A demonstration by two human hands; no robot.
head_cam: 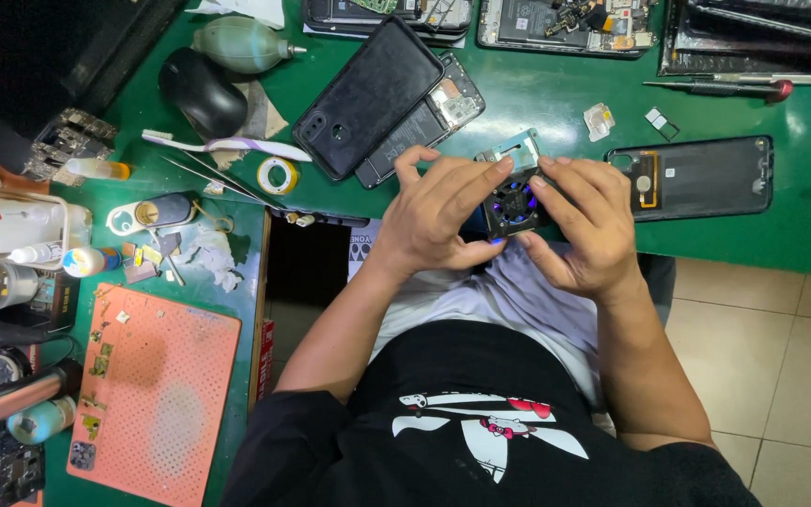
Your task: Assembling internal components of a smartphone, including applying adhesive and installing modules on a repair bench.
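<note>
At the edge of the green surface point(556, 99), I hold a small black fan module point(514, 205), lit blue inside, between both hands just above my lap. My left hand point(438, 216) clasps its left side, fingers over the top; my right hand point(586, 225) closes on its right side. A metal bracket point(511, 148) juts from its far end, towards the opened phone point(424, 113) beyond.

Black cooling fan point(515, 205), blue-lit blades; green workbench top point(556, 94); salmon-pink perforated mat point(157, 394); black computer mouse point(203, 92); grey-green rubber dust blower point(241, 44); red-handled screwdriver point(734, 87).
</note>
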